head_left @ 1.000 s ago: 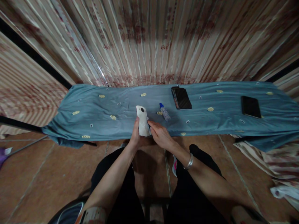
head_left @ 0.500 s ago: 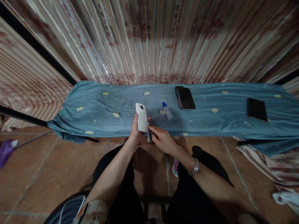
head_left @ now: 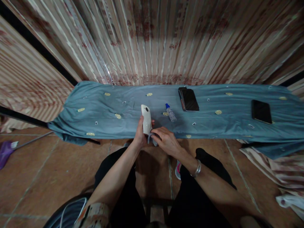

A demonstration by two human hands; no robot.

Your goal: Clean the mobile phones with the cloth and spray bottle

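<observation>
My left hand (head_left: 140, 134) is wrapped round a white phone (head_left: 146, 118), its back with the round camera facing up. The phone is tilted above the near edge of the cloth-covered table. Pinched in my right hand (head_left: 166, 141) is a small grey cloth (head_left: 150, 137), pressed at the phone's lower right corner. Part of the cloth hangs below the phone, and some of it is hidden by my fingers. A clear spray bottle with a blue cap (head_left: 171, 114) lies just right of the phone.
Stacked dark phones (head_left: 190, 99) lie right of the bottle, and another dark phone (head_left: 261, 111) is farther right. The blue-green tablecloth (head_left: 128, 126) covers a long narrow table. A pleated curtain (head_left: 161, 57) hangs behind it. A purple object (head_left: 6, 153) is on the floor at left.
The white phone has shifted slightly right and turned more onto its edge. The grey cloth, hanging straight before, is now bunched against the phone's lower corner by my right hand.
</observation>
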